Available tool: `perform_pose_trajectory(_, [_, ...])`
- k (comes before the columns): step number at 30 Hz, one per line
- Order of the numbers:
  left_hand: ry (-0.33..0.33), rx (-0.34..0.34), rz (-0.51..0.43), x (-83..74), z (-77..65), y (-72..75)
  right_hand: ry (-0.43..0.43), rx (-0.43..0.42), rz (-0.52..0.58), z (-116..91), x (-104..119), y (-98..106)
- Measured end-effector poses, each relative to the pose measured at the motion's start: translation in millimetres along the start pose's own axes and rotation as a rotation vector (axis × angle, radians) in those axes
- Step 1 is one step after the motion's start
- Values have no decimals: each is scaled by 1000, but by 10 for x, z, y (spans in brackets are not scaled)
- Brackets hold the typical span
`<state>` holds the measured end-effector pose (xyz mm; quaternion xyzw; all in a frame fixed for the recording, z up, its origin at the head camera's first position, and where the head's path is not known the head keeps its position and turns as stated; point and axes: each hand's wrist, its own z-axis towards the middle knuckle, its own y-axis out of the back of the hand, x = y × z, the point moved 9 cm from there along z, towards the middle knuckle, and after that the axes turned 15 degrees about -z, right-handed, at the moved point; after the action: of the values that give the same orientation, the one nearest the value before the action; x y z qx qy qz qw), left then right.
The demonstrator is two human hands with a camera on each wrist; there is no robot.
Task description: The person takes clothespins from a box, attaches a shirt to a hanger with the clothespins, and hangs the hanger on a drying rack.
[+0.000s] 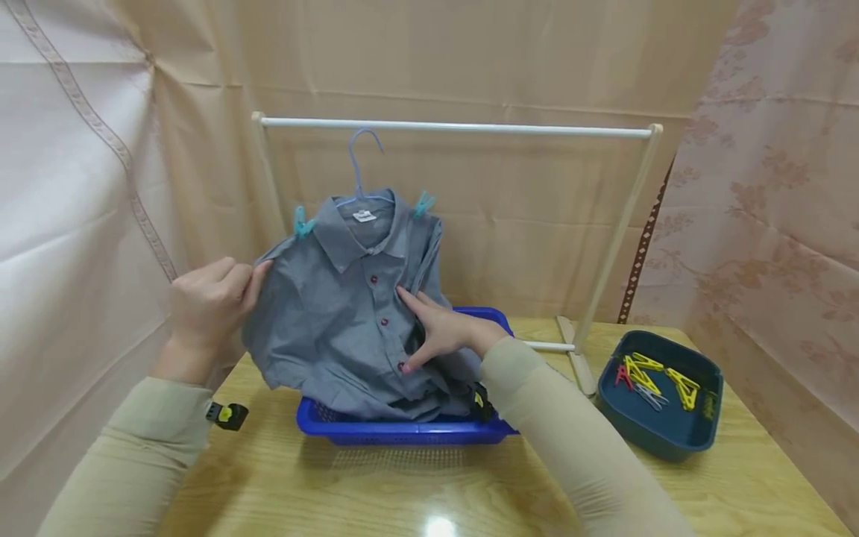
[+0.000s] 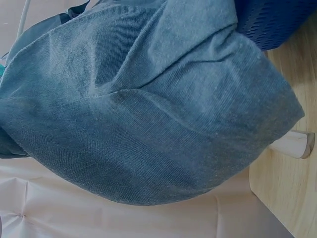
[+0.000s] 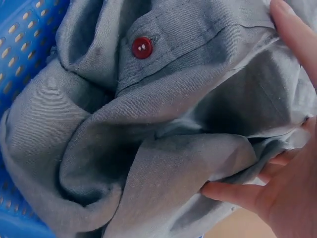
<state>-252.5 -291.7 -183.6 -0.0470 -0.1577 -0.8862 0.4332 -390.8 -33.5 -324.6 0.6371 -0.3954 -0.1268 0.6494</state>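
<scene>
A grey button-up shirt (image 1: 335, 321) hangs on a light blue wire hanger (image 1: 357, 160), its lower part bunched in a blue basket (image 1: 416, 432). Teal clothespins, a left one (image 1: 303, 224) and a right one (image 1: 423, 203), clip the shoulders. My left hand (image 1: 213, 298) pinches the shirt's edge near the left clothespin; in the left wrist view the cloth spreads wide and the hand is out of sight. Against the shirt front, my right hand (image 1: 443, 328) lies with thumb and forefinger spread apart. The right wrist view shows its fingers (image 3: 237, 194) touching folded cloth beside a red button (image 3: 142, 47).
Behind the shirt stands a rack with a white rail (image 1: 470, 128); the hanger's hook is in front of or near that rail. To the right, a dark green tub (image 1: 705, 440) holds several yellow, red and grey clothespins. Curtains enclose the wooden table (image 1: 322, 500).
</scene>
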Motion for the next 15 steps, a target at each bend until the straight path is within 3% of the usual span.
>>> perform_pose_trajectory(15, [11, 46, 9, 67, -108, -54, 0, 20, -130, 163, -27, -233])
